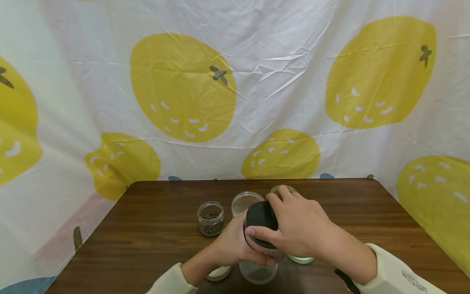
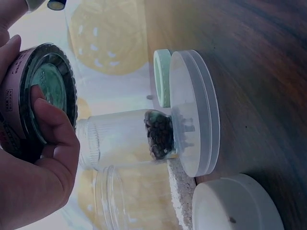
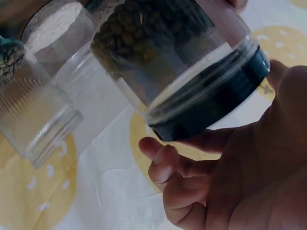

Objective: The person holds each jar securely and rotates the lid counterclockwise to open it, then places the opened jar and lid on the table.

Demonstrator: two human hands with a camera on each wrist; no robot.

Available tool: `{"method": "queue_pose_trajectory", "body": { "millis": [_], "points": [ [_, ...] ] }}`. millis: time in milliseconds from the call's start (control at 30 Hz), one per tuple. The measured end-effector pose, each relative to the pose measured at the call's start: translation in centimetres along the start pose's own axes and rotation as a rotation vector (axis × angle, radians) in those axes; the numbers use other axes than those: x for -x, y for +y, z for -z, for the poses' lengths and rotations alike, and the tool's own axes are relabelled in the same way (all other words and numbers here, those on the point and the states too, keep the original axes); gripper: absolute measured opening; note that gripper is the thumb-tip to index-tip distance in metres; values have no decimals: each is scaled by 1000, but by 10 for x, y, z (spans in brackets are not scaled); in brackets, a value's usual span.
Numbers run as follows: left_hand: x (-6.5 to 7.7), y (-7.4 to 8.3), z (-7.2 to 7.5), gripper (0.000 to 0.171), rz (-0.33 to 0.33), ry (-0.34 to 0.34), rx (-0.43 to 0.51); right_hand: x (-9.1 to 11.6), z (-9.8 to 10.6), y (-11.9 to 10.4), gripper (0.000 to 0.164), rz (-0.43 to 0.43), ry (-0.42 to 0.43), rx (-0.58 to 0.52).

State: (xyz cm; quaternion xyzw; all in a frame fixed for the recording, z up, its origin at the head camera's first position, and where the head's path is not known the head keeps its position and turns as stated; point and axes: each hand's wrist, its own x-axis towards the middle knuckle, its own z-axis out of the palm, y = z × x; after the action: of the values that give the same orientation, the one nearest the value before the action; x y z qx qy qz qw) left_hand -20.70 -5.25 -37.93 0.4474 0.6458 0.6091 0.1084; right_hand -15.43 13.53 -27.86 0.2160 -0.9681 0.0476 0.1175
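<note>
My left hand (image 1: 233,243) grips the body of a clear jar (image 3: 139,43) above the table, fingers wrapped round its side and base. Brown beans, like coffee beans, fill part of this jar, and a pinkish label (image 2: 13,93) shows on it in the left wrist view. A black lid (image 1: 261,216) caps the jar, which is tilted. Over the lid lies my right hand (image 1: 302,220), thumb on the near side and fingers on the far side, holding it by the rim. The right wrist view shows the lid sitting on the jar's mouth.
On the brown table (image 1: 147,237) stand an uncovered glass jar of dark bits (image 1: 211,222), a jar with white powder (image 3: 55,28) and a ribbed jar (image 3: 36,120). A translucent lid (image 1: 258,275), a white lid (image 1: 219,274) and a pale green lid (image 1: 302,259) lie nearer me.
</note>
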Motion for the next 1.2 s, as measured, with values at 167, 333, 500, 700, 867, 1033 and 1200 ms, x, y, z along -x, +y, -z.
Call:
{"method": "queue_pose_trajectory", "body": {
  "millis": [167, 333, 500, 700, 867, 1033, 1200],
  "points": [
    [2, -1, -1, 84, 19, -17, 12, -2, -1, 0, 88, 20, -60, 0],
    [4, -2, -1, 87, 43, -11, 36, -2, 1, 6, 82, 83, -87, -39],
    [5, -2, 0, 90, 48, 1, 29, -2, 5, 14, 79, 190, -123, -112],
    [5, -3, 1, 91, 21, -9, 10, -2, 9, 24, 82, 268, -186, -206],
    [6, -2, 1, 87, -8, -17, -20, -2, 13, 29, 81, 336, -207, -252],
    [6, 1, 0, 92, 12, -20, -34, -1, 14, 30, 81, 455, -228, -273],
    [7, 1, 0, 92, 15, -38, -17, 1, 15, 30, 91, 527, -279, -291]
  ]
}}
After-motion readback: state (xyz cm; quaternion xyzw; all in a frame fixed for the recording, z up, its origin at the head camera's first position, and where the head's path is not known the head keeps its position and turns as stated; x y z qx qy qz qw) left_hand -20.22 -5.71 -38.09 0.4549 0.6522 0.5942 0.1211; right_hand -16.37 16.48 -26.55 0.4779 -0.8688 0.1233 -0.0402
